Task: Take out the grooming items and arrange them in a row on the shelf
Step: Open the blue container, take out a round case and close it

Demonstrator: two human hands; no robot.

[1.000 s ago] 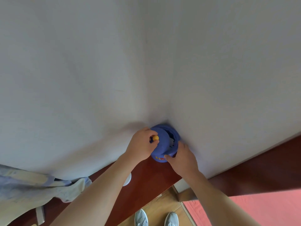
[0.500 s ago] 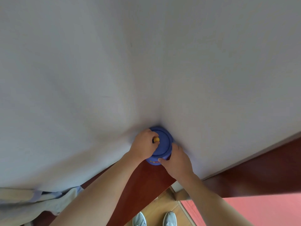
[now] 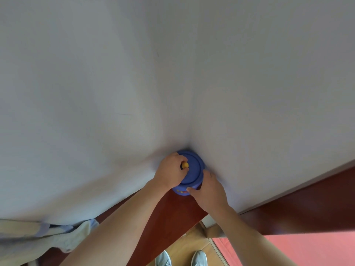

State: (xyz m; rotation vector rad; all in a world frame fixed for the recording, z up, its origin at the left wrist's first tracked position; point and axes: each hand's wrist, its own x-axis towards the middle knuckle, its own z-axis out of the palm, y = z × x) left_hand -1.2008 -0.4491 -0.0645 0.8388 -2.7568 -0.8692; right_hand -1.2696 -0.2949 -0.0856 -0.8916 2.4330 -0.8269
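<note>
The round blue plastic container (image 3: pixel 181 191) stands on the red-brown wooden shelf (image 3: pixel 178 210), pushed right into the corner of the pale walls (image 3: pixel 115 93). The left hand (image 3: pixel 171 172) curls over its ridged lid (image 3: pixel 195 168), pinching the small yellow knob (image 3: pixel 185 165). The right hand (image 3: pixel 208 191) wraps around the container's side, thumb under the rim. To work the lid cleanly, the right hand should brace downward while the left moves straight up, since the corner leaves no tipping room. A crumpled pale cloth (image 3: pixel 48 239) lies well left.
</note>
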